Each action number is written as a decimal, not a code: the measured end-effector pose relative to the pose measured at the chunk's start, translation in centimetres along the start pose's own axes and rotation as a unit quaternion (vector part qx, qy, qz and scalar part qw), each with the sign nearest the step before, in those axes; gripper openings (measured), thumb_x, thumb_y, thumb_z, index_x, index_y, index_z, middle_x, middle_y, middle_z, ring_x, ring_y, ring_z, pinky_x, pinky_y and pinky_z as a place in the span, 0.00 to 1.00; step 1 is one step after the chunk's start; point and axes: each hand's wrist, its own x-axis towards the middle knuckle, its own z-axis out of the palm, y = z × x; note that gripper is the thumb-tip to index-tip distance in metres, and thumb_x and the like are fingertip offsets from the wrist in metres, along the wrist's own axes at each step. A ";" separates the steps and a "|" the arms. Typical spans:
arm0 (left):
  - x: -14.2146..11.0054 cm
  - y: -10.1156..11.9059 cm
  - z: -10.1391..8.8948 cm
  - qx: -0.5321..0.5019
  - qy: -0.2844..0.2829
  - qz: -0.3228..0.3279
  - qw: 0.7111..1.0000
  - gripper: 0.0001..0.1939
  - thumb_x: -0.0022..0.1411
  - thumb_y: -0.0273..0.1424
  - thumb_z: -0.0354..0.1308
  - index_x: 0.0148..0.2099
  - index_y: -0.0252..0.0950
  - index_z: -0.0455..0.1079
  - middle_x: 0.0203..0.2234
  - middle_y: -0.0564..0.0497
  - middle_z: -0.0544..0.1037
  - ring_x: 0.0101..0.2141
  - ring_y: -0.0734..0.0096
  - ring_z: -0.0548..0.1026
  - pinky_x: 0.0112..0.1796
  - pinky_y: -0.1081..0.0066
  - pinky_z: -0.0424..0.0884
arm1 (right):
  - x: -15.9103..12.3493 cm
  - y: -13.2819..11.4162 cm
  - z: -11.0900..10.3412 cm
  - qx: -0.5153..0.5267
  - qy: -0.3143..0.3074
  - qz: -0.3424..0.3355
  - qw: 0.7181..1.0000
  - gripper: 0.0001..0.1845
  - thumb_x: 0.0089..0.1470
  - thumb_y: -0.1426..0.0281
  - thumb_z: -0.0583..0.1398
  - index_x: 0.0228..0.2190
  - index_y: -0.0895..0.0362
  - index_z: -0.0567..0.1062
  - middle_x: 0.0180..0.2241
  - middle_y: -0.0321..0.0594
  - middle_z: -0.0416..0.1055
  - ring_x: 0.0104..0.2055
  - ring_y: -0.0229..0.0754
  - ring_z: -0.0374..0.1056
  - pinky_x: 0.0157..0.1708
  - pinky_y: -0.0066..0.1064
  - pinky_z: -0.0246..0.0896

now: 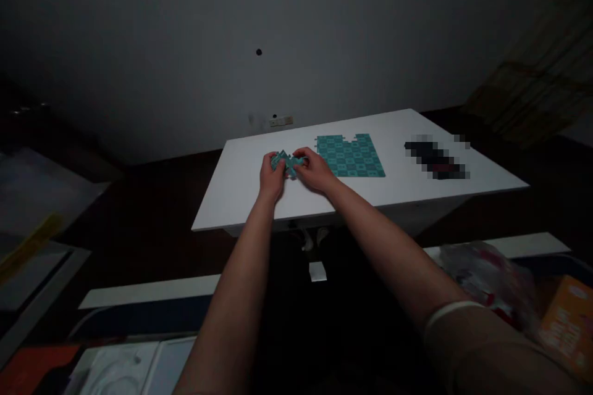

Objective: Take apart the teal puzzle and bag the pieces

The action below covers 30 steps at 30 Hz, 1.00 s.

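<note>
My left hand (272,178) is closed on a small teal joined group of jigsaw puzzle pieces (290,165), held just above the white table (241,191). Pinched at the right side of that group, a teal puzzle piece sits in the fingers of my right hand (315,173); whether it is locked to the rest I cannot tell. Right beside my right hand lies a larger teal checkered puzzle section (354,159), flat on the table. Its top edge has a notch, and tabs stick out at its upper left. My right hand covers its lower left corner.
A dark, pixelated object (435,159) lies at the table's right. Behind the table, a power socket strip (281,121) is on the wall. Nearer me are a plastic bag (491,281), an orange box (569,321) and an open white box (113,367). A small white square (317,271) shows below.
</note>
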 end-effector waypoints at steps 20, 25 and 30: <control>-0.7 0.8 0.3 0.017 -0.051 0.030 0.998 0.17 0.62 0.24 0.72 0.50 0.42 0.72 0.40 0.50 0.80 0.40 0.63 0.76 0.45 0.63 0.73 | 1.5 2.0 -0.7 -0.146 0.102 -0.020 0.984 0.13 0.69 0.68 0.59 0.52 0.54 0.76 0.52 0.48 0.78 0.52 0.50 0.74 0.57 0.43 0.71; -0.2 0.6 0.4 0.010 0.027 -0.030 0.999 0.12 0.68 0.28 0.68 0.49 0.44 0.70 0.39 0.50 0.79 0.37 0.63 0.76 0.39 0.63 0.73 | 3.7 2.5 -1.3 -0.274 0.057 0.056 0.958 0.18 0.68 0.62 0.64 0.52 0.61 0.81 0.57 0.64 0.77 0.64 0.65 0.68 0.66 0.55 0.61; 0.2 -0.2 0.2 0.006 0.033 -0.042 0.999 0.08 0.73 0.30 0.63 0.51 0.44 0.69 0.37 0.51 0.78 0.34 0.66 0.77 0.34 0.65 0.75 | 4.9 3.2 -1.0 -0.322 -0.044 0.027 0.945 0.24 0.66 0.54 0.68 0.52 0.61 0.84 0.61 0.65 0.77 0.69 0.69 0.66 0.69 0.56 0.60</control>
